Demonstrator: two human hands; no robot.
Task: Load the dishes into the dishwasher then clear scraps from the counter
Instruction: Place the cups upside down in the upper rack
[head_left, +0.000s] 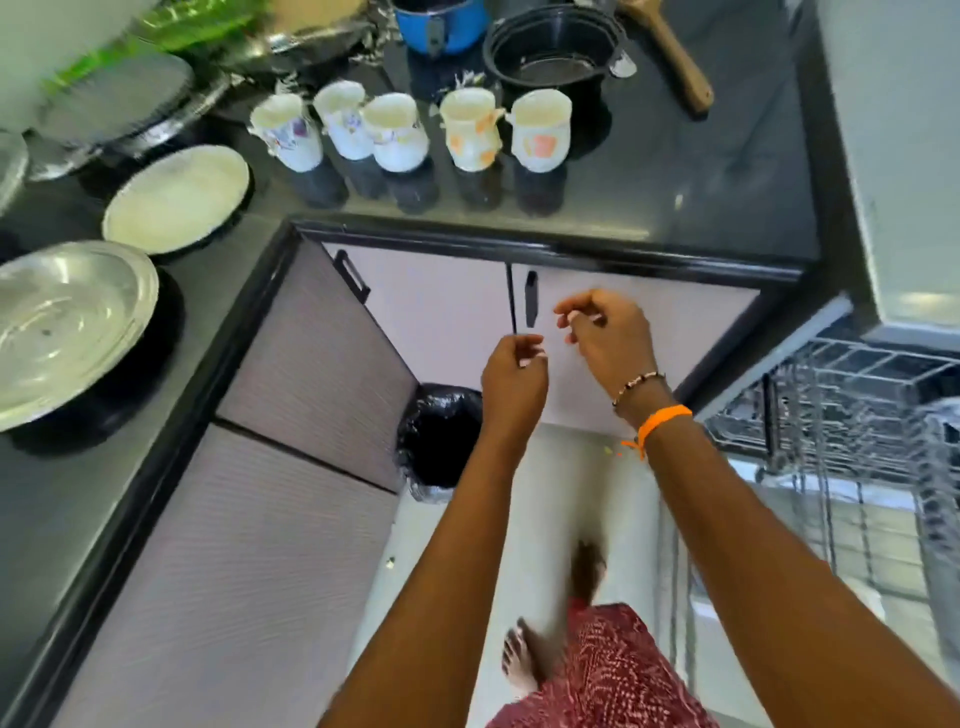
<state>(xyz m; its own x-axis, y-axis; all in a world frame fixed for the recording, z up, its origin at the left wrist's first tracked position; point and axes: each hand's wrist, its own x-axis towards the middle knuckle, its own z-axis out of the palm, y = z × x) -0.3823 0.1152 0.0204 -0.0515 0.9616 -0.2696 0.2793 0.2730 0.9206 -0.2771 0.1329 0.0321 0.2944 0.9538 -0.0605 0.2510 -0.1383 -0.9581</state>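
Note:
My left hand (514, 376) and my right hand (608, 338) hang close together in the air in front of the cabinet doors (441, 312), above a black-lined bin (439, 441) on the floor. The fingers of both hands are curled, and I see nothing clearly held in either. Several dirty white mugs (395, 132) stand in a row on the black counter (675, 197). A white plate (176, 197) and a steel plate (67, 327) lie on the counter's left arm. The dishwasher's wire rack (857, 415) is pulled out at the right.
A black bowl (556, 52), a blue pot (441, 23) and a wooden handle (670, 52) sit at the back of the counter. More steel dishes (119, 104) are stacked at the far left. My bare feet stand on the pale floor (545, 493), which has small scraps on it.

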